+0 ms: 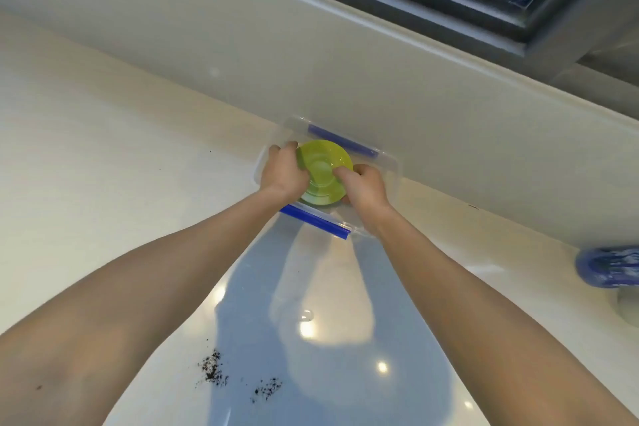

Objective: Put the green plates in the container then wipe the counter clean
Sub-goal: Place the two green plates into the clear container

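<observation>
**Now lowering the plates into the container**

Best to set the plates (323, 171) down flat and centred, clear of the container (389, 166) walls and blue clips, then let go together. Both arms reach forward over the counter (103, 183). The left hand (283, 171) grips the stack's left rim, the right hand (363, 187) its right rim, thumb on top. Dark crumbs (212, 368) await wiping.
</observation>
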